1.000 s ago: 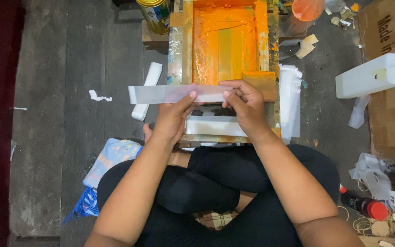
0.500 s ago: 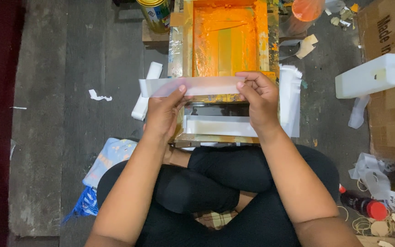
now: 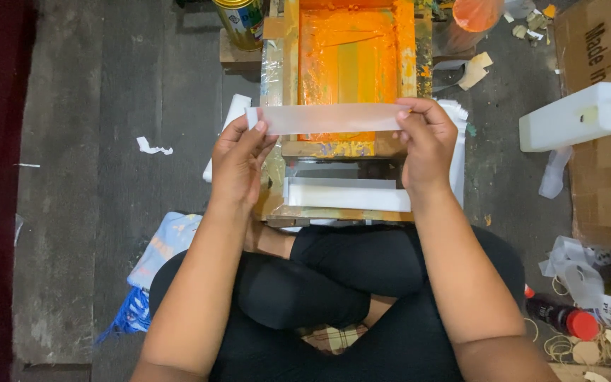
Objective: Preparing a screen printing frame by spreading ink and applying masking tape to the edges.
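I am viewing a grey concrete floor [image 3: 93,212] bearing an orange-inked screen frame [image 3: 348,78] at upper centre, a white jug [image 3: 574,117] at upper right, and paper scraps [image 3: 153,147] lying at left.

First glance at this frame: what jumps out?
The orange-inked screen printing frame at top centre dominates the view, standing on the grey floor ahead of the seated person. Just in front of it, the left hand and right hand hold a long translucent white strip stretched level between them, one end in each grip. To the right, a white plastic jerrycan lies on its side by a cardboard box.
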